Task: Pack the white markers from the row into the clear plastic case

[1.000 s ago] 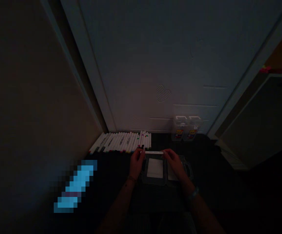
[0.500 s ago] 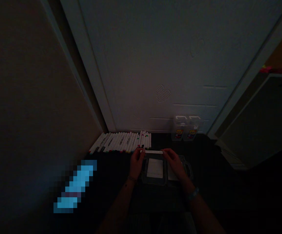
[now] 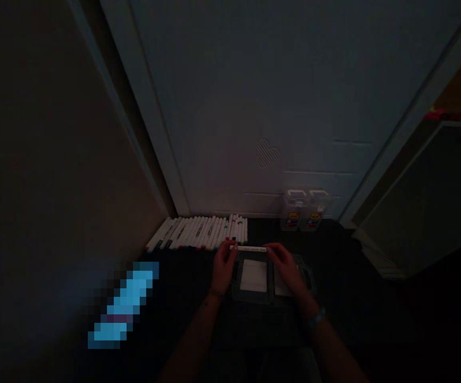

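A white marker [image 3: 251, 249] lies level between my hands, its dark print facing up. My left hand [image 3: 225, 261] pinches its left end, and my right hand [image 3: 284, 262] pinches its right end. Just below the marker, an opened clear plastic case [image 3: 250, 298] rests on the dark table. White paper-like inserts [image 3: 253, 275] lie in its two halves; my right hand and wrist cover part of the right half. Beyond my left hand runs a row of white markers [image 3: 198, 232] with coloured ends, laid side by side.
Two clear plastic cases with handles [image 3: 294, 210] stand upright against the pale wall [image 3: 230, 106] at the back. A blurred, pixelated bright blue patch [image 3: 124, 306] shows at the left. On the right is a dark panel [image 3: 433, 197] with a light edge. The scene is dim.
My hands stay almost in place with the marker between them. The marker has turned slightly, so its print shows more plainly now.
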`<state>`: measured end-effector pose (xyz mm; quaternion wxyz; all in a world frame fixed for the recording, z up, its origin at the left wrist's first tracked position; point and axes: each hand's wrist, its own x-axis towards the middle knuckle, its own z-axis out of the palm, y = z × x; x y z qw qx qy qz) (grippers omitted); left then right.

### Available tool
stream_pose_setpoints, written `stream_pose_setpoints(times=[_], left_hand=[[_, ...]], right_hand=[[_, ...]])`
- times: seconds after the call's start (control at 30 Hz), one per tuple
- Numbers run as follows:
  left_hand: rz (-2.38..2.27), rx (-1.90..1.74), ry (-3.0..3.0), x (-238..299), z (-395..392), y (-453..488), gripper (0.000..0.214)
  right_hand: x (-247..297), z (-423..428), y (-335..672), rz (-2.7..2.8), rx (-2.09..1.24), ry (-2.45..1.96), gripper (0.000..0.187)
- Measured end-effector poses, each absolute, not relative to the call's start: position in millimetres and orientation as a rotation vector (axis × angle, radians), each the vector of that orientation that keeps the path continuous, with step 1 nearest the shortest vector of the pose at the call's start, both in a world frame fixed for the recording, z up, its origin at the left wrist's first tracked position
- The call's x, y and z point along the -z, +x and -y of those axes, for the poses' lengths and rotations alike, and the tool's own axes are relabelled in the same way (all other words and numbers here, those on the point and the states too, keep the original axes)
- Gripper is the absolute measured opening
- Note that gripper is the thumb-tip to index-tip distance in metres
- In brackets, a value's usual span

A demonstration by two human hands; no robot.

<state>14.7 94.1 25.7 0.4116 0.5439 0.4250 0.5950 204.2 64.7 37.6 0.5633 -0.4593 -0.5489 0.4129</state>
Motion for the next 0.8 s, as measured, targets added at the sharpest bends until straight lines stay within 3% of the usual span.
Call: stream_pose_setpoints(times=[0.8], left_hand=[[-1.042, -1.442, 1.344, -25.9, -92.4, 15.1, 0.026]], right_hand=[[-36.9, -64.0, 205.1, 1.272, -0.979, -1.085, 0.035]])
